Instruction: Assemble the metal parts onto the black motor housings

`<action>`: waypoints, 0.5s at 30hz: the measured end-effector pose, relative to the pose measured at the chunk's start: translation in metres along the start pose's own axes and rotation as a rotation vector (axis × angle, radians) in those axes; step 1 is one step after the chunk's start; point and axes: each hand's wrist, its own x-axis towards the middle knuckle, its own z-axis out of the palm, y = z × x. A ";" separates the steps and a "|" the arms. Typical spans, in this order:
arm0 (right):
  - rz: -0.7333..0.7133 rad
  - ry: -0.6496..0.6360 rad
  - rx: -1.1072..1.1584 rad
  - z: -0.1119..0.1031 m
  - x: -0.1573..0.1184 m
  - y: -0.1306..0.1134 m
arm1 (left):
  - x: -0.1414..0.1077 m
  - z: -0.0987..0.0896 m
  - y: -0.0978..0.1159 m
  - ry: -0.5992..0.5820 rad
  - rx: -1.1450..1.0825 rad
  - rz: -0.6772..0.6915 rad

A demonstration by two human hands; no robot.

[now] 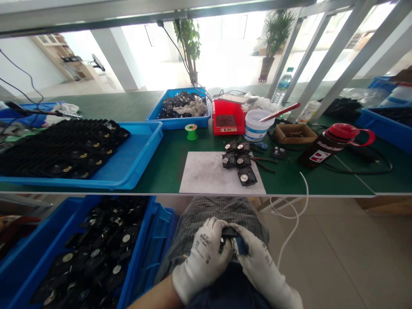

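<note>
White-gloved, left hand point(207, 246) and right hand point(255, 253) pinch a small black part point(229, 232) between them, on the wearer's side of the bench point(172, 150); a loosened grip could drop it past the lap point(222, 208) beneath.

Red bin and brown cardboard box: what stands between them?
In the head view, a white tub stands there, with a red stick over its top.

Small black part point(229, 232), mostly hidden, between left hand point(208, 249) and right hand point(257, 257), above the lap point(222, 210).
</note>
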 end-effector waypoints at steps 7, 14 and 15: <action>-0.013 -0.031 -0.024 0.002 -0.008 -0.001 | -0.002 0.000 -0.007 -0.026 -0.088 -0.009; -0.003 -0.052 -0.005 0.004 -0.011 -0.007 | -0.006 0.003 -0.016 -0.010 -0.203 -0.065; 0.010 -0.054 0.004 0.005 -0.012 -0.007 | -0.007 0.005 -0.017 -0.009 -0.220 -0.084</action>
